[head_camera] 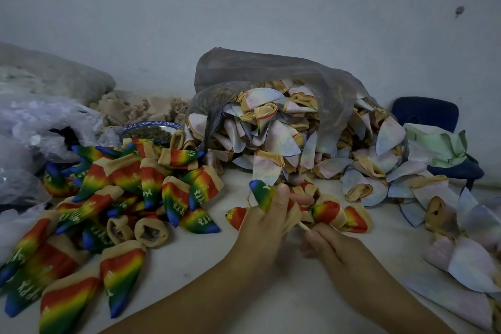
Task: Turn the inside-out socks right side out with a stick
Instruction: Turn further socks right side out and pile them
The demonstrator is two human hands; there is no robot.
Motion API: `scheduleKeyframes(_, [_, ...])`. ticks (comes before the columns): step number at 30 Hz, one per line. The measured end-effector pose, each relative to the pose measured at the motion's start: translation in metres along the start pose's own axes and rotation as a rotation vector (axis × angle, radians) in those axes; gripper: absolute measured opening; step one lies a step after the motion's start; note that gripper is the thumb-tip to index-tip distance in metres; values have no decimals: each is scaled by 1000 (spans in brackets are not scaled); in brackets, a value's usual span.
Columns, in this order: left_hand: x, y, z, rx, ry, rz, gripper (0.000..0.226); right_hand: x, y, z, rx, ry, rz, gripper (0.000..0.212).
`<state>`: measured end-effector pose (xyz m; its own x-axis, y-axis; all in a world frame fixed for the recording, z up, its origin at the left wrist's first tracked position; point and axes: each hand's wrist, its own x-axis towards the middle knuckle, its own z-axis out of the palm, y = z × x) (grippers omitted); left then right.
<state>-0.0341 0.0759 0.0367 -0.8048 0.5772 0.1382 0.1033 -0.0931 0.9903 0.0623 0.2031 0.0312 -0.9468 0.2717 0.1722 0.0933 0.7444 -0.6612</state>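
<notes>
My left hand (pixel 264 221) grips a rainbow sock (pixel 261 192) whose blue and green tip points up above my fingers. A thin pale stick (pixel 303 227) runs from that sock's beige cuff toward my right hand (pixel 329 248), which pinches the stick's near end. A pile of rainbow socks (pixel 130 192), right side out, covers the table's left. Pale inside-out socks (pixel 279 138) spill from a grey plastic bag (pixel 271 73) at the back centre and spread to the right (pixel 461 260).
A few rainbow socks (pixel 339 213) lie just beyond my hands. A blue-rimmed plate (pixel 151 127) sits behind the rainbow pile, crumpled clear plastic (pixel 35 127) at far left. A dark blue chair (pixel 425 114) stands at the back right. The white table (pixel 271 301) runs under my forearms.
</notes>
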Motion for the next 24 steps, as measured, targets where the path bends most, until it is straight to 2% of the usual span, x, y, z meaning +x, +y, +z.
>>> scheduleKeyframes(2, [0, -1, 0, 19, 2, 22, 62, -1, -2, 4, 31, 19, -13, 37])
scheduleKeyframes(9, [7, -2, 4, -72, -14, 144, 51, -2, -20, 23, 121, 118, -47, 42])
scheduleKeyframes(12, [7, -7, 2, -72, 0, 147, 59, -2, -15, 22, 78, 116, -37, 42])
scheduleKeyframes(15, [6, -13, 2, -51, 43, 133, 53, -2, -11, 17, 9, 81, -28, 40])
scheduleKeyframes(19, [6, -17, -2, -74, 12, 118, 37, -1, -8, 11, -58, 66, -44, 37])
scheduleKeyframes(21, [7, -18, -5, -77, -8, 129, 40, 1, -4, 8, -112, 73, -62, 41])
scheduleKeyframes(24, [10, -22, -7, -74, 56, 106, 50, 2, 4, 3, -187, 112, -66, 42])
